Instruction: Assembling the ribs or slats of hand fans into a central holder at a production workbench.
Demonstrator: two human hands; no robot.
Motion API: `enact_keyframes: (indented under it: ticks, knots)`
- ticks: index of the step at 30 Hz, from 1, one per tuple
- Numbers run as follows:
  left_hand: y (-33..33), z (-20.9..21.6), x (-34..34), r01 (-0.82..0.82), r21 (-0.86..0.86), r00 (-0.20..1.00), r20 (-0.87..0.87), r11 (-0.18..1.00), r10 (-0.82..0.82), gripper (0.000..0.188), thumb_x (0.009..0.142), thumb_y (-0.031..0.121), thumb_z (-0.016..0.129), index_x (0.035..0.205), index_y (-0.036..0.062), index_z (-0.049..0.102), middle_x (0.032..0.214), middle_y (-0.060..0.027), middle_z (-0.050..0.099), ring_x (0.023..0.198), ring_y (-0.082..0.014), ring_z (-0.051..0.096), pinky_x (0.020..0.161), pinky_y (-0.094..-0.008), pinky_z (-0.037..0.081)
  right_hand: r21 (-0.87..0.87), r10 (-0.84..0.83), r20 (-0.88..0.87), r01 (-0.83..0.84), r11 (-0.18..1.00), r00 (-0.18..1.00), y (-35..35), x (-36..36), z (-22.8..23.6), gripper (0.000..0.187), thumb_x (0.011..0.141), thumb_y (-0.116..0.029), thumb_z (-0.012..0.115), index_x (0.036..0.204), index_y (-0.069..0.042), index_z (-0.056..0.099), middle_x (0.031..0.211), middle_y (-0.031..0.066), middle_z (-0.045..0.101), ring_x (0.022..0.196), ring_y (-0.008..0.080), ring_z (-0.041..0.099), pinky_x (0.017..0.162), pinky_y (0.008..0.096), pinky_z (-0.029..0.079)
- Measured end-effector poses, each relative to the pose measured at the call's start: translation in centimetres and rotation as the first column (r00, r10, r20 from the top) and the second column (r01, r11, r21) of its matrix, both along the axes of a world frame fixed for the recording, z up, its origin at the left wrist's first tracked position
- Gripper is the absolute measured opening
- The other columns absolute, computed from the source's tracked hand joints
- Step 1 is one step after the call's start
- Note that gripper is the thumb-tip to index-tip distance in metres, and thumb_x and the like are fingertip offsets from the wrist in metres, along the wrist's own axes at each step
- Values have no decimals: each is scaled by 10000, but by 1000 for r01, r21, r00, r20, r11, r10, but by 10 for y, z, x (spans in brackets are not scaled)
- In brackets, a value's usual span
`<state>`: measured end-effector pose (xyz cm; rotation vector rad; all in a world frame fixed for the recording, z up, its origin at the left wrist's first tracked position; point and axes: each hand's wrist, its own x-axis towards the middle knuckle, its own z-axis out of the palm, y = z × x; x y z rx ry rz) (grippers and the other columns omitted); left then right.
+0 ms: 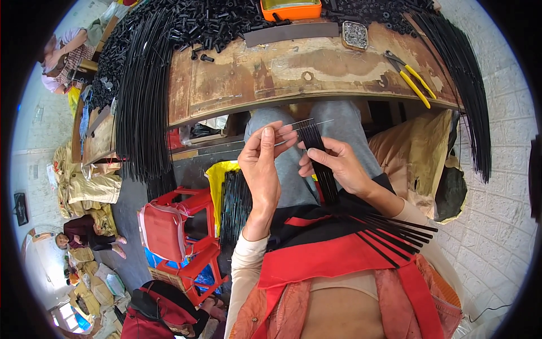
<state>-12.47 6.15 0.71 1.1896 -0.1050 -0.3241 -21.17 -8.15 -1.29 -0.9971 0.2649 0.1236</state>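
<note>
My left hand (pixel 262 164) is raised over my lap, its thumb and forefinger closed on a thin metal wire (pixel 324 121). The wire runs across the upper ends of a bundle of slim black rods (pixel 322 175) and sticks out past them on the right. It appears to pass through the rod ends, though the holes are too small to make out. Around the middle of this bundle, my right hand (pixel 349 169) is closed, thumb in front. The lower rod ends fan out to the right over my red and black apron (pixel 316 257).
Ahead is a worn wooden table (pixel 226 85) with yellow-handled pliers (pixel 412 79), a tin of small metal pieces (pixel 354 35), an orange container (pixel 291 9) and piled black plastic parts (pixel 209 25). Long black rods (pixel 144 96) overhang its left end. A red stool (pixel 169 231) stands left; people sit nearby.
</note>
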Motion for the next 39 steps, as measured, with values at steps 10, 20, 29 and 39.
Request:
enact_keyframes:
  ticks: [10, 20, 29, 39]
  knots:
    - [-6, -2, 4, 111, 48, 994, 5, 993, -112, 316, 990, 219, 546, 1173, -24, 633, 1068, -128, 678, 981, -200, 651, 857, -337, 550, 12, -11, 2, 11, 1000, 1000, -2, 3, 2, 308, 980, -175, 552, 1208, 31, 555, 951, 115, 660, 840, 215, 679, 784, 328, 555]
    - [20, 8, 28, 137, 164, 988, 45, 977, -146, 430, 984, 229, 546, 1349, 9, 489, 1214, -163, 602, 1139, -240, 586, 941, -380, 498, 6, -99, -56, 100, 995, 994, -7, -4, -2, 257, 973, -150, 547, 1175, 7, 560, 902, 115, 653, 805, 214, 677, 746, 341, 568]
    - [-39, 13, 188, -132, 630, 849, 471, 765, -241, 187, 908, 103, 613, 1041, 0, 697, 821, -33, 691, 726, -58, 605, 666, -229, 494, 94, -78, -88, 86, 992, 993, -24, 15, -11, 251, 962, -131, 555, 1161, 21, 571, 894, 125, 657, 794, 222, 680, 735, 337, 562]
    - [-196, 40, 372, -660, 531, 132, 778, 532, -614, 250, 724, 19, 671, 964, 89, 679, 961, -105, 589, 937, -316, 541, 835, -394, 487, 151, -83, -155, 106, 983, 985, -49, 33, -30, 243, 959, -119, 566, 1146, 36, 579, 890, 124, 657, 786, 212, 678, 729, 318, 562]
